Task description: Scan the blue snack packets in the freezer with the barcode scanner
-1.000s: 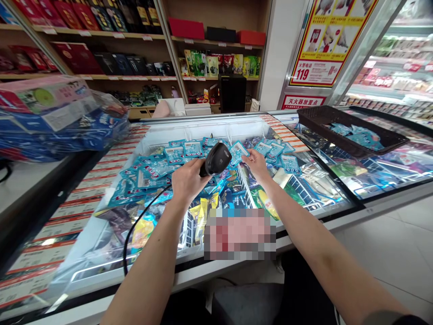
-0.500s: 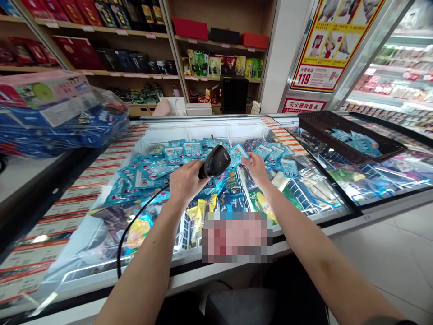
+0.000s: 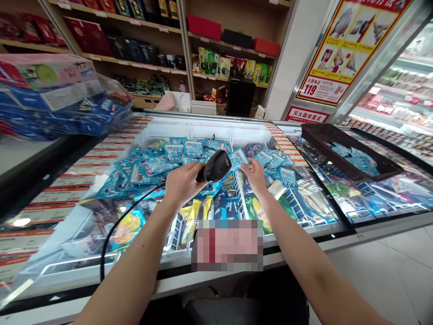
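Scanner [image 3: 218, 166], just one and black, sits near the centre of the frame with my left hand [image 3: 181, 186] wrapped firmly around it; one black cable [image 3: 113, 228] curves from it to the lower left. My right hand [image 3: 254, 176], apart from the left, pinches one blue packet [image 3: 238, 159] by its near right corner, just right of the scanner. That packet is flat and rectangular, light blue, slightly tilted, its face up with a white barcode patch; I cannot read the small print. At least four loose packets [image 3: 275, 161] lie to the right of my right hand, and many more overlap left of centre, too jumbled for me to count, all across one freezer [image 3: 176, 127]. One dark brown basket [image 3: 316, 135] sits at the right, several blue packets heaped in it. Three boxes line a shelf at the upper centre: a red box [image 3: 204, 27], a black box [image 3: 237, 39] and an orange-red box [image 3: 266, 46].
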### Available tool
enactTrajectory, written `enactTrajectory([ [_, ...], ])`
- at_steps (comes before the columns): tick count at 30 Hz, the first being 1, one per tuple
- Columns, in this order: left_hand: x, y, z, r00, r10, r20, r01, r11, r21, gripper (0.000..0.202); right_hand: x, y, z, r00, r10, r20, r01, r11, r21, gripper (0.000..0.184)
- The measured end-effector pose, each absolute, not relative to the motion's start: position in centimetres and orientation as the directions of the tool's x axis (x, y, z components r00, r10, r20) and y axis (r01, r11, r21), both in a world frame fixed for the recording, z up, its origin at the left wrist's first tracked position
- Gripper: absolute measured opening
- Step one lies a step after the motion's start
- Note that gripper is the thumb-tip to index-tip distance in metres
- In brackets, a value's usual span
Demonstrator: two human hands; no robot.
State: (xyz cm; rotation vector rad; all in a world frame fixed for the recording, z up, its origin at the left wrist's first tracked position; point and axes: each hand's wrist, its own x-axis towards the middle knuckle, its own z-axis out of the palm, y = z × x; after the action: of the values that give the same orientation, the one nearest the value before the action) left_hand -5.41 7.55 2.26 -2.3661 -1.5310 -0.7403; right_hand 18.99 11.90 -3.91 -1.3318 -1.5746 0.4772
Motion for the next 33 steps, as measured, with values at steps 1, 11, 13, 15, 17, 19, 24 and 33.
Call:
enactTrajectory([
  [1,-5.4,7.6,2.3,0.326,0.788,0.522,0.898,-0.430,0.088,0.032,18.9,12.0,-4.1,0.098,0.905,0.413,0.498,0.315,-0.808,0.039],
  [11,-4.3,7.1,2.4,0.382,0.820,0.426,0.878,-0.466,0.108,0.031,19.0,12.3,-4.6,0.148,0.892,0.427,0.484,0.311,-0.818,0.037],
  [13,-4.1,7.0,2.3,0.381,0.820,0.428,0.880,-0.463,0.105,0.030,19.0,12.1,-4.4,0.152,0.886,0.437,0.479,0.321,-0.817,0.035],
  [15,-4.0,6.9,2.3,0.366,0.822,0.436,0.884,-0.453,0.112,0.030,19.0,12.0,-4.2,0.154,0.889,0.431,0.473,0.316,-0.822,0.033],
  [17,-3.9,6.8,2.4,0.353,0.828,0.435,0.890,-0.441,0.117,0.031,19.0,11.9,-4.1,0.155,0.892,0.424,0.459,0.315,-0.831,0.031],
  [19,-3.9,6.7,2.5,0.358,0.832,0.424,0.891,-0.440,0.111,0.032,19.0,11.9,-4.2,0.160,0.886,0.434,0.447,0.327,-0.833,0.030],
  [24,-4.0,6.5,2.6,0.368,0.827,0.425,0.888,-0.448,0.105,0.032,19.0,11.9,-4.5,0.177,0.873,0.455,0.472,0.331,-0.817,0.026],
  [33,-4.1,6.5,2.5,0.342,0.813,0.471,0.889,-0.442,0.119,0.034,18.8,11.2,-3.8,0.210,0.848,0.487,0.536,0.317,-0.783,0.032],
])
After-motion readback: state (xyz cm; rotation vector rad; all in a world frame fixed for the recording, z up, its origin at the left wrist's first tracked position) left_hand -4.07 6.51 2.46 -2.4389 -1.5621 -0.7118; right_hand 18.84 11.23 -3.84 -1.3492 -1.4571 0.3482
